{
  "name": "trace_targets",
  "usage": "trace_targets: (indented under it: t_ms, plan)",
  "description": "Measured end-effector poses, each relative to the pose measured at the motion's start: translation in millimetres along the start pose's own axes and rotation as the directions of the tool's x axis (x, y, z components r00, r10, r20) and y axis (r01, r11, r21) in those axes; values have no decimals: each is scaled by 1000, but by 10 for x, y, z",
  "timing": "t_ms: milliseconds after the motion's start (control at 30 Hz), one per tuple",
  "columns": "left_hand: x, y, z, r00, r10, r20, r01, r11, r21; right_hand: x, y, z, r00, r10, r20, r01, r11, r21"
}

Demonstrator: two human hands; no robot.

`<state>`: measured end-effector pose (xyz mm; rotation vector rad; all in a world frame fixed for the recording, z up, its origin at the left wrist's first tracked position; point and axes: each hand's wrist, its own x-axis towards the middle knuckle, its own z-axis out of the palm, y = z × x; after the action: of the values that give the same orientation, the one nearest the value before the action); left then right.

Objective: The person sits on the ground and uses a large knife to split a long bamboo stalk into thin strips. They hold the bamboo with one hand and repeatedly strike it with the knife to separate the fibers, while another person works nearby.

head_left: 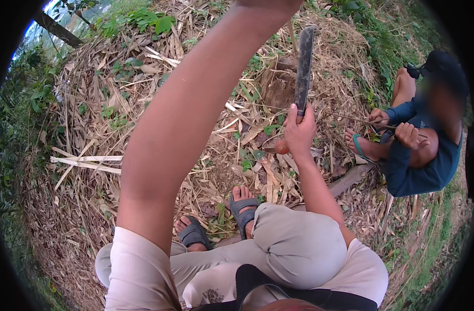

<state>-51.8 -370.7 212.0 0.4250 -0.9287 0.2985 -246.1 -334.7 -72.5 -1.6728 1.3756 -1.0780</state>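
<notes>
My right hand (pixel 300 129) is wrapped round the dark handle of a machete (pixel 304 67). Its long, dark, worn blade points up and away from me, beside a cut wooden stump (pixel 278 90). Across the view stretches my left forearm, up to the top edge, where only the wrist end of my left hand (pixel 268 2) shows; its fingers are out of sight. Below that hand a thin upright stick (pixel 292 39) runs down toward the stump. By my right wrist, a reddish-brown rounded knob (pixel 282 147) lies close to the ground, partly hidden.
At the right a seated person (pixel 421 129) in a dark blue top holds a thin stick (pixel 359 119) in both hands. Pale split strips (pixel 86 159) lie on dry leaves at the left. A wooden piece (pixel 353 179) lies near my right forearm. My sandalled feet (pixel 243 207) are below.
</notes>
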Motion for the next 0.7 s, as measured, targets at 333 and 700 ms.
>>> trace_targets:
  t_ms: [333,700]
  plan:
    - [-84,-160,36,993,95,76,-98,994,41,-87,-661,-117,983,-185,21,183,980,73]
    - [1,13,205,991,118,61,-116,992,-44,29,-551,-224,992,-105,73,96,989,113]
